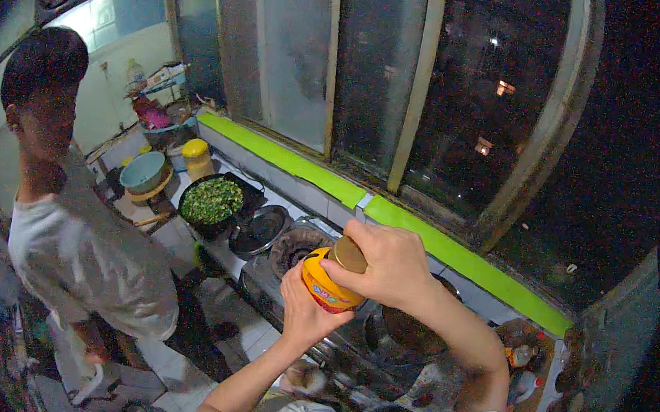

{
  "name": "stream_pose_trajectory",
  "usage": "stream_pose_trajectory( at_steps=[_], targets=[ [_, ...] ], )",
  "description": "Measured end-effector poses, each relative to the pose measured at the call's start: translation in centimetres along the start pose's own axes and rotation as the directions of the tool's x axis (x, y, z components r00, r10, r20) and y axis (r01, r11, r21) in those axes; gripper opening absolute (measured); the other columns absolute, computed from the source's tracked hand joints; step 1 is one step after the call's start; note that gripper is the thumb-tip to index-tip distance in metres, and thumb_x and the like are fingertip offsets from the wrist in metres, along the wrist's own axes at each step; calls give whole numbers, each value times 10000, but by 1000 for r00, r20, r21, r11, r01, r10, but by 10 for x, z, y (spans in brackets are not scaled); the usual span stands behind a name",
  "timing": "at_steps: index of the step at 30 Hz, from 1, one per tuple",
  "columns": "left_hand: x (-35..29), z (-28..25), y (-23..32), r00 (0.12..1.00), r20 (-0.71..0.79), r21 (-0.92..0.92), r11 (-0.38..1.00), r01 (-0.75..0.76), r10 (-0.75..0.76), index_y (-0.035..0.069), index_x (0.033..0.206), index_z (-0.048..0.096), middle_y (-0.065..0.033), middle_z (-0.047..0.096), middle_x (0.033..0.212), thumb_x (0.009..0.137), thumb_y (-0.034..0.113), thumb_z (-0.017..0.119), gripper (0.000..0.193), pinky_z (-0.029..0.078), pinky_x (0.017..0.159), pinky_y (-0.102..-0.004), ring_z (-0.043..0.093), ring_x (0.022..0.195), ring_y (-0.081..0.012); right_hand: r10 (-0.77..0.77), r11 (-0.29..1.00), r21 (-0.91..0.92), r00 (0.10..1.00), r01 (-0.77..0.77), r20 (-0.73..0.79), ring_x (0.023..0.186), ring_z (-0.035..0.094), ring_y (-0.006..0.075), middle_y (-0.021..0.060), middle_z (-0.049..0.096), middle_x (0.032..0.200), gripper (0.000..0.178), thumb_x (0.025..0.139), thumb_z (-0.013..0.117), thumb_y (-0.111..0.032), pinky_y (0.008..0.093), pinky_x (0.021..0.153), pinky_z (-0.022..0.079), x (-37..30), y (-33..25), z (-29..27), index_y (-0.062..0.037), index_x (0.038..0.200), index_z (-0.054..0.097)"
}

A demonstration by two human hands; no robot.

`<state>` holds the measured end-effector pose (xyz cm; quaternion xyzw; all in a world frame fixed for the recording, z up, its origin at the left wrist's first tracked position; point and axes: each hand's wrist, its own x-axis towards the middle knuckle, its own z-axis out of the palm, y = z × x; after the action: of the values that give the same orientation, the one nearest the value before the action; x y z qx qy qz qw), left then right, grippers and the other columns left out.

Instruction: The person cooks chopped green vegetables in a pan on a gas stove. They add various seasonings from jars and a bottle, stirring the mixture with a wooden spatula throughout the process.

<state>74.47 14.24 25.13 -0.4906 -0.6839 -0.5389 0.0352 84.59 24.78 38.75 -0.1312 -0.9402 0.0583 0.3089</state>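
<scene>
A yellow jar (324, 284) with a red lower band is held up in front of me, over the stove's near edge. My left hand (307, 313) wraps around the jar's body from below and the left. On top sits a gold-coloured lid (349, 255), gripped between the thumb and fingers of my right hand (389, 265). The lid is on or right at the jar's mouth; I cannot tell whether it is loose. Behind the jar lies a stove burner (296, 246).
A pan of chopped greens (212, 201) stands at the back left, beside a dark pot lid (259, 230). Farther left are a yellow-capped container (196, 159) and a blue-green bowl (143, 173). A wok (405, 332) sits right of the jar. Another person (94, 242) stands close on the left.
</scene>
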Motion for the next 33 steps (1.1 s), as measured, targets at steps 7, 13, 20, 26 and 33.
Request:
stream_pose_trajectory(
  at_steps=[7,13,20,26,33],
  targets=[
    [-13,13,37,998,30,-102,993,58,-55,-16,1232,399,-186,486,1158,485,264,832,908,378,938,-435,478,1088,-345,-105,993,49,991,109,-78,525,576,337,149,545,549,379,760,638,-434,425,477,429,-17,23,-4,-80,693,519],
    [-27,34,42,986,58,-210,964,163,-154,-26,1234,387,-199,475,1140,503,291,821,908,378,941,-429,478,1081,-351,-91,987,128,993,100,-74,518,573,341,147,538,537,364,785,608,-425,433,472,422,-31,44,-4,-90,672,520],
    [-44,39,41,986,37,-119,979,166,-163,-28,1276,344,-189,442,1170,506,314,825,970,333,993,-430,435,1129,-338,-45,973,228,999,40,17,578,596,361,158,601,644,371,859,520,-453,439,524,446,-42,45,-7,-83,863,537],
    [-50,37,42,973,-156,-189,972,143,-173,-27,1237,347,-164,433,1151,506,268,846,933,346,984,-407,447,1108,-313,12,886,459,988,62,-156,680,623,395,215,609,754,339,958,403,-357,473,593,475,-56,39,-1,-45,1089,394],
    [-45,18,25,967,-168,-384,916,114,-191,18,1233,289,-118,454,1143,524,218,870,938,370,960,-363,492,1067,-226,18,640,768,1000,9,-26,787,591,213,159,511,978,297,993,359,-218,341,709,473,-68,21,8,18,1167,307]
  ],
)
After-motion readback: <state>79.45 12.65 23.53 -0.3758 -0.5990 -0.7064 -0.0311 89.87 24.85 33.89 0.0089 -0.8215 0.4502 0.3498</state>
